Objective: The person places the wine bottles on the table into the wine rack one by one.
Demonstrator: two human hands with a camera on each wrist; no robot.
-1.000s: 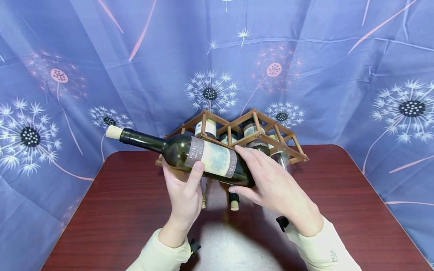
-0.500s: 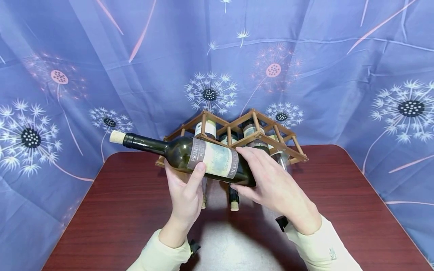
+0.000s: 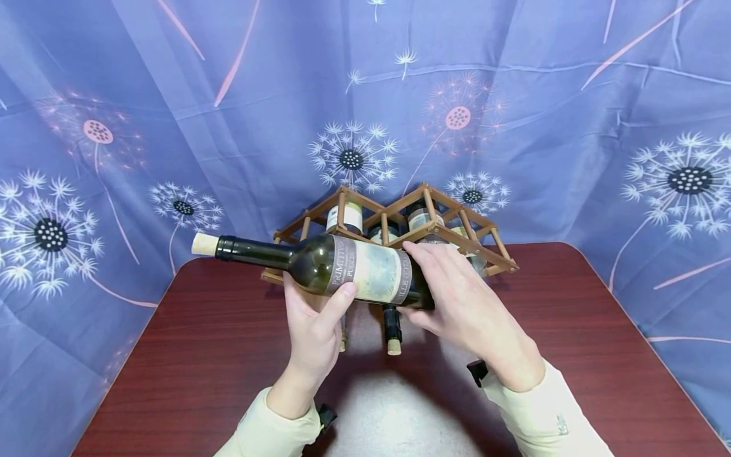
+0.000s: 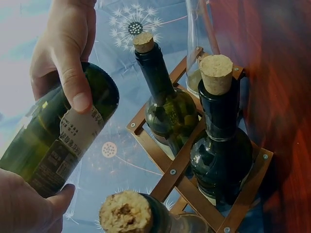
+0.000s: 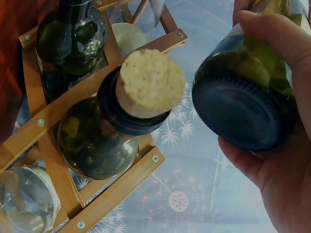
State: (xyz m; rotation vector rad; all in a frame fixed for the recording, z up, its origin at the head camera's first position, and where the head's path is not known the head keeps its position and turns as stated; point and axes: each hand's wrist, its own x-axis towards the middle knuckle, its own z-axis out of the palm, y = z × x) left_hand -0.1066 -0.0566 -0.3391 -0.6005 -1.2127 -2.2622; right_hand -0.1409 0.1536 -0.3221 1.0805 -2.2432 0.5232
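A dark green wine bottle [image 3: 320, 263] lies nearly level in the air, its cork [image 3: 204, 244] pointing left and its label facing up. My left hand [image 3: 313, 333] grips it from below near the shoulder, thumb across the label's edge. Around the base end curls my right hand [image 3: 465, 301], fingers on the far side and thumb beneath. The right wrist view shows the bottle's ribbed bottom [image 5: 238, 114] between thumb and fingers. Behind the held bottle stands a wooden wine rack [image 3: 462, 235], partly hidden by bottle and hands.
Several corked bottles lie in the rack, one neck [image 3: 393, 327] jutting toward me. Close to the left wrist camera are a corked bottle [image 4: 221, 155] and another cork [image 4: 125, 213]. The dark red table [image 3: 188, 355] meets a blue dandelion-print cloth [image 3: 274, 82] behind.
The held bottle has shifted slightly right and turned closer to level, its cork end dropping a little. Both hands keep their hold on it.
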